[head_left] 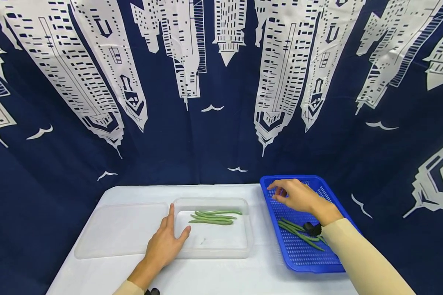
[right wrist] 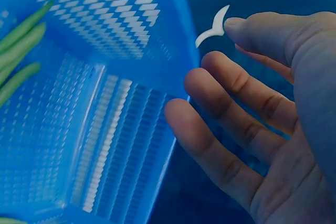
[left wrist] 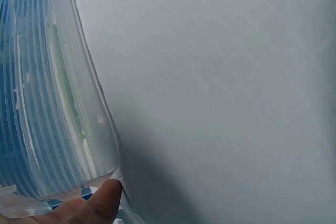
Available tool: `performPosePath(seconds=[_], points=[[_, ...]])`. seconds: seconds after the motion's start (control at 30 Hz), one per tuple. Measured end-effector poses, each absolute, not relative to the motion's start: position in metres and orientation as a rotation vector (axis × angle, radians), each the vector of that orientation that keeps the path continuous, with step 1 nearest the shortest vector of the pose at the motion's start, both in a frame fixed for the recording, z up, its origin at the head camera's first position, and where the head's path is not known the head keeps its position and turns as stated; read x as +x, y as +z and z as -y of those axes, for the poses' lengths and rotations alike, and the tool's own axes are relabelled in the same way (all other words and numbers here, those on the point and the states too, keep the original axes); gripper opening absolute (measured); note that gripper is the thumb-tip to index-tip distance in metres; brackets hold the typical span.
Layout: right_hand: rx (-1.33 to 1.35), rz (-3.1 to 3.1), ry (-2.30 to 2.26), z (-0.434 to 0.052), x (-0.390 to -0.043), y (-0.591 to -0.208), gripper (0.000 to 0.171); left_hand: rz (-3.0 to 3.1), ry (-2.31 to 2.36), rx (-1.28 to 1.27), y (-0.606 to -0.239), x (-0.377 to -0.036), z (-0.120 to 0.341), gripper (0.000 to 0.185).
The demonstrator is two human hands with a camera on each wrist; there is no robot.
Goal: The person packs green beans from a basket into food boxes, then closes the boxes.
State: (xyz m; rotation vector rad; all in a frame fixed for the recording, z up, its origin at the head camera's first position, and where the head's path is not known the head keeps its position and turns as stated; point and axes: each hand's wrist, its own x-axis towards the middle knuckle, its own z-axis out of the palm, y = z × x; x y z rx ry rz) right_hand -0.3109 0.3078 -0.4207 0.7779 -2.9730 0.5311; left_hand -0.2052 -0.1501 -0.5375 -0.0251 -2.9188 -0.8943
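Basket [head_left: 313, 268] right, box [head_left: 221, 243] centre: your left hand [head_left: 165, 243], fingers straight, meets the box's left rim; your right hand [head_left: 297, 196], loosely bent, hangs empty over the basket. Beans [head_left: 214, 221] in both, likely light, smooth, snappable: pinch them mid-length.

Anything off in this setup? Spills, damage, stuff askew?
Mainly the navy backdrop: its printed skyline is upside down, spires pointing downward. Otherwise nothing stands out: the green beans lie inside the clear plastic container and blue perforated basket, with no spill or damage visible.
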Motion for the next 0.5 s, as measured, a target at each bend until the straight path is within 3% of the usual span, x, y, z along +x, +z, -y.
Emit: performPosePath(seconds=[0.5], points=[[0.777, 3.173, 0.655, -0.358, -0.302, -0.447, 0.037, 2.906, -0.901, -0.04, -0.539, -0.206, 0.151, 0.104]])
